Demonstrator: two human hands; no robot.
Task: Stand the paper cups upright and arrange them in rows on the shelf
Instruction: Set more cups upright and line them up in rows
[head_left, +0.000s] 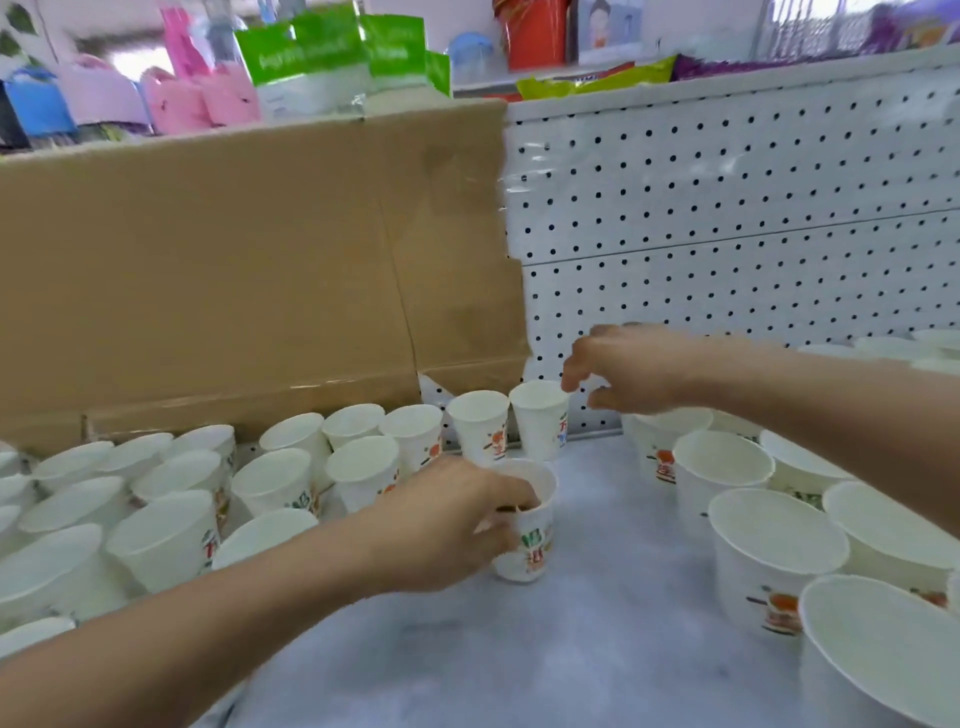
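The shelf's (597, 649) back edge is lined with upright paper cups (358, 467). One cup (527, 551), mid-shelf, is pinched at its rim by the left hand (444, 525) and is best slid flush to the row. The right hand (639, 369) is held loosely apart, empty.

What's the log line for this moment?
left grip holds cup upright by rim | right grip empty, over back cup

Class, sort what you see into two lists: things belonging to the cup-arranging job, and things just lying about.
Job: left hand pinching a printed cup; right hand over back-row cup; small cups in rows; shelf.
Lying about: cardboard sheet; green packets; pink bags.
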